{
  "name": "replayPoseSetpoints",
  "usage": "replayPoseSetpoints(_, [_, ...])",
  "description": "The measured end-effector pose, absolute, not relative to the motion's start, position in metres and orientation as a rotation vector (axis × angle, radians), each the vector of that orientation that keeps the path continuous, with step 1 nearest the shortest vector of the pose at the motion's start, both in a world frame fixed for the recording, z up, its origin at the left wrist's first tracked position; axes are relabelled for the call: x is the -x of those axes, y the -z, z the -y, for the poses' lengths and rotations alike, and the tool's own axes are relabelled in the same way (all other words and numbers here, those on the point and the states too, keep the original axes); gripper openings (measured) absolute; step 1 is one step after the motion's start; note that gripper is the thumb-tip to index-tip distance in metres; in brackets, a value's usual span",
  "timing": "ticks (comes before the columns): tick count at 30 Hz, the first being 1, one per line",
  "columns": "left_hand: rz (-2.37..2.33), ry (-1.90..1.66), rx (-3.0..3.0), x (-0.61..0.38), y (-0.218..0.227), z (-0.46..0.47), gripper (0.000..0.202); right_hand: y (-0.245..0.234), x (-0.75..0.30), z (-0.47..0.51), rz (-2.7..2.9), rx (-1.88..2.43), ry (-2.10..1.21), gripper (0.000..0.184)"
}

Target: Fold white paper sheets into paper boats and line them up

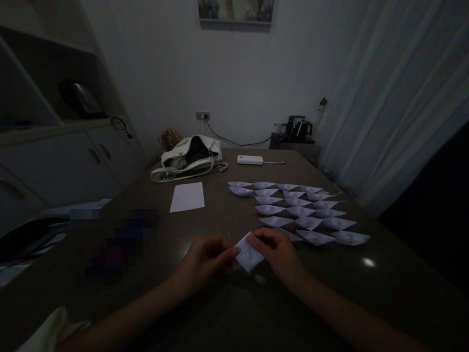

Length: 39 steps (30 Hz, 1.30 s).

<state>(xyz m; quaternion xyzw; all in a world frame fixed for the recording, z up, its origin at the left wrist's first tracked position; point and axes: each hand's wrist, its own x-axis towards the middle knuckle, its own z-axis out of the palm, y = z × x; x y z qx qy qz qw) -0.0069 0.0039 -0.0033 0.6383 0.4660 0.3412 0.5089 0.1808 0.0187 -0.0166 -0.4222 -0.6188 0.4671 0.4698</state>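
Observation:
A small folded white paper piece (248,256) is held just above the dark table (205,303), pinched from both sides. My left hand (205,258) grips its left edge with thumb and fingers closed. My right hand (275,252) is closed on its top right corner. Just beyond my right hand, several finished folded paper boats (298,211) lie in rows on the table. A flat white sheet of paper (187,197) lies farther back to the left.
A white handbag (190,157) and a white power bank (249,160) with a cable lie at the table's far end. A kettle (298,128) stands on a side stand by the curtain (395,112). Cabinets (54,161) line the left. Papers (22,254) lie at the left edge.

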Motion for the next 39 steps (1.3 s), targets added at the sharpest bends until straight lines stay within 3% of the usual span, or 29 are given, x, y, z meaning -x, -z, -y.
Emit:
replayPoseSetpoints(7, [-1.084, -0.81, -1.578, 0.008, 0.004, -0.002, 0.029, 0.014, -0.18, -0.014, 1.522, 1.039, -1.13, 0.022])
replayPoseSetpoints(14, [-1.03, -0.552, -1.836, 0.008, 0.007, 0.0, 0.045, 0.015, -0.178, -0.013, 1.675, 1.041, -1.123, 0.022])
replayPoseSetpoints(25, [-1.139, -0.641, -1.828, 0.01, 0.006, -0.003, 0.05, 0.026, -0.178, -0.017, 1.614, 1.059, -1.386, 0.034])
replayPoseSetpoints(32, [-1.019, -0.619, -1.805, 0.009, 0.011, -0.003, 0.045, 0.021, -0.177, -0.009, 1.785, 1.046, -1.337, 0.038])
replayPoseSetpoints(39, [-1.124, -0.792, -1.685, 0.008, 0.009, -0.004, 0.046, 0.024, -0.177, -0.015, 1.619, 0.928, -1.591, 0.046])
